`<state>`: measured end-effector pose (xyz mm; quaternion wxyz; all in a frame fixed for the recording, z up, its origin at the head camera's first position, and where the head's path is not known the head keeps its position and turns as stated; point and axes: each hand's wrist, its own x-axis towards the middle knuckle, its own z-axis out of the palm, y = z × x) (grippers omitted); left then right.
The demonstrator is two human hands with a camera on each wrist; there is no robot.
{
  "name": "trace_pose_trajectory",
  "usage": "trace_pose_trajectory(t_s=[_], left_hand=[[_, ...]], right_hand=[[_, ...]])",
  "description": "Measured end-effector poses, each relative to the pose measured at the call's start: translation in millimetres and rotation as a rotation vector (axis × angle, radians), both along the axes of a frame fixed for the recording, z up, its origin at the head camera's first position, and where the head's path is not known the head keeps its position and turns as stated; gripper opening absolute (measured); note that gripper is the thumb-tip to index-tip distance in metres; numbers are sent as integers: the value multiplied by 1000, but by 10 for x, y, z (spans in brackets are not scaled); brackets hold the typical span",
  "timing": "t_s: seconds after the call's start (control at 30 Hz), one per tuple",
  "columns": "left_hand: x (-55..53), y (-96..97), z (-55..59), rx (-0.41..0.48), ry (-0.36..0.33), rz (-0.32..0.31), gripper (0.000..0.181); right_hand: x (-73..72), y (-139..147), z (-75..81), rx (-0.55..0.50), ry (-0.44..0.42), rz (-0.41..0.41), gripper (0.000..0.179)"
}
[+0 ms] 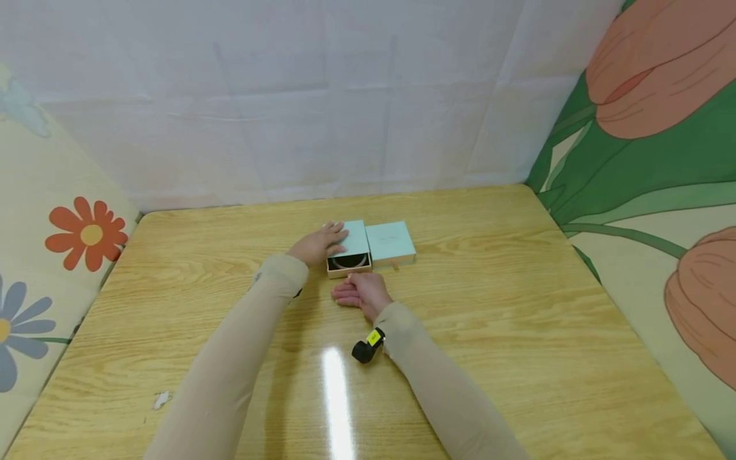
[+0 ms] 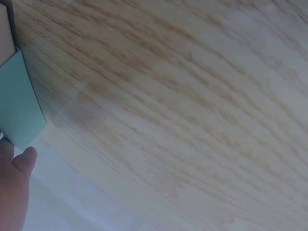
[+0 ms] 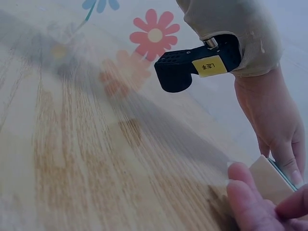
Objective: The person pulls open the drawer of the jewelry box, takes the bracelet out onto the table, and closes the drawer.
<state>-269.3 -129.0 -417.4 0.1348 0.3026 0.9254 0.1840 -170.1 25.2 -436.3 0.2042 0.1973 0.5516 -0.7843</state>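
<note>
A light-blue box (image 1: pixel 356 237) lies near the back of the table, its cream drawer (image 1: pixel 348 272) partly slid out toward me. In the drawer's dark inside shows the curved edge of a bracelet-like ring (image 1: pixel 352 260). My left hand (image 1: pixel 316 245) holds the box from the left, fingers across its top. The left wrist view shows its fingertips (image 2: pixel 28 156) at the corner of the blue sleeve (image 2: pixel 21 103). My right hand (image 1: pixel 365 294) is just in front of the drawer, fingers extended leftward and thumb at the drawer's front edge.
A second light-blue box (image 1: pixel 392 241), closed and with faint lettering on top, stands against the right side of the first. Behind is a white cloth wall (image 1: pixel 345 115); flowered panels flank the wooden table (image 1: pixel 494 306). A small white scrap (image 1: pixel 162 400) lies front left.
</note>
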Motion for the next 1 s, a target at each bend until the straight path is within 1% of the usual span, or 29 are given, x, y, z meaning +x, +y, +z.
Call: trace_pose_trajectory(t_s=[0.33, 0.47, 0.73, 1.0], left_hand=[[16, -6, -3, 8, -9, 10, 57], [9, 0, -11, 9, -11, 15, 58], [-9, -8, -42, 31, -5, 2, 57], [-5, -9, -30, 22, -15, 7, 57]], right_hand=[[18, 5, -38, 19, -3, 27, 25], [31, 13, -32, 15, 2, 25, 26], [49, 21, -35, 15, 5, 24, 26], [74, 9, -34, 26, 11, 26, 24]])
